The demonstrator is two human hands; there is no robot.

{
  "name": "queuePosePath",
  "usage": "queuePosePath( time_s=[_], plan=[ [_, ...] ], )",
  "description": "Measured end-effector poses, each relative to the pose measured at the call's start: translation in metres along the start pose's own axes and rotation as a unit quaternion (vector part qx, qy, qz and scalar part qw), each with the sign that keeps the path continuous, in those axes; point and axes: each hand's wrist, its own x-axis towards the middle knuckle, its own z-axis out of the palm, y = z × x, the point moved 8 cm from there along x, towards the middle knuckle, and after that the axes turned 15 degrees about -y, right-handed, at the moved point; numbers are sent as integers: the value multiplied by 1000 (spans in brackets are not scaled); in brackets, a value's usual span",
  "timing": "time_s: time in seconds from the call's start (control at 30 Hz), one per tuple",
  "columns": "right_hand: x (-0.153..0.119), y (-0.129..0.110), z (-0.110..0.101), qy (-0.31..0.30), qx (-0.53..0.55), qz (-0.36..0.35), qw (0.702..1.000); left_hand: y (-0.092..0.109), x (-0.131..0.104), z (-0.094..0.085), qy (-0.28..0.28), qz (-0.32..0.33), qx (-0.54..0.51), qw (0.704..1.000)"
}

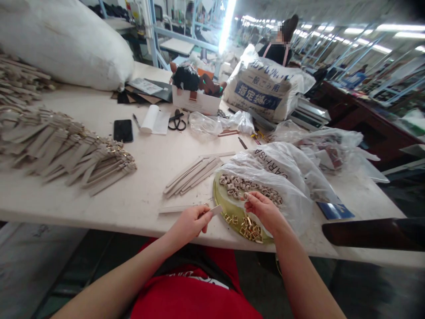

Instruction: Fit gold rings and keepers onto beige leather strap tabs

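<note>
My left hand (195, 219) is closed around a beige strap (217, 210), whose flat end sticks out to the right past my thumb. To its left lies a pale strip (174, 209); I cannot tell whether it is part of the held strap. My right hand (260, 207) pinches a small beige strap loop (245, 196) above a green tray (219, 195). In the tray, beige loops (237, 184) are heaped at the back and gold buckles (250, 229) at the front. Behind my left hand, several flat beige straps (192, 176) lie in a loose bundle.
A large pile of straps with buckles (66, 146) covers the table's left. Further back are a phone (123, 130), a paper roll (151, 118), black scissors (177, 120) and a white box (195, 103). Plastic bags (282, 166) crowd the right. Another person (279, 51) is beyond.
</note>
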Motion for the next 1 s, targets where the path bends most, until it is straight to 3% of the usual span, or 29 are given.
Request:
queuePosePath(
  time_s=[0.1,0.17,0.23,0.43,0.73,0.87,1.0],
  plan=[
    [-16,-12,62,-137,275,-30,951,9,3,-2,13,17,-11,1000],
    [-21,-19,88,-176,313,-28,933,13,3,-4,15,24,-6,1000],
    [-21,-23,99,-183,283,-33,941,13,0,-5,11,23,14,1000],
    [-18,-20,92,-145,201,-50,968,3,-7,-4,11,6,63,998],
    [-22,-11,98,-139,235,-41,961,8,-12,-7,18,-6,98,995],
    [-20,-2,100,-93,304,-32,947,3,-12,-4,21,-13,108,994],
    [-22,-1,101,-46,255,-40,965,2,-10,-2,22,-19,142,989]
  ],
)
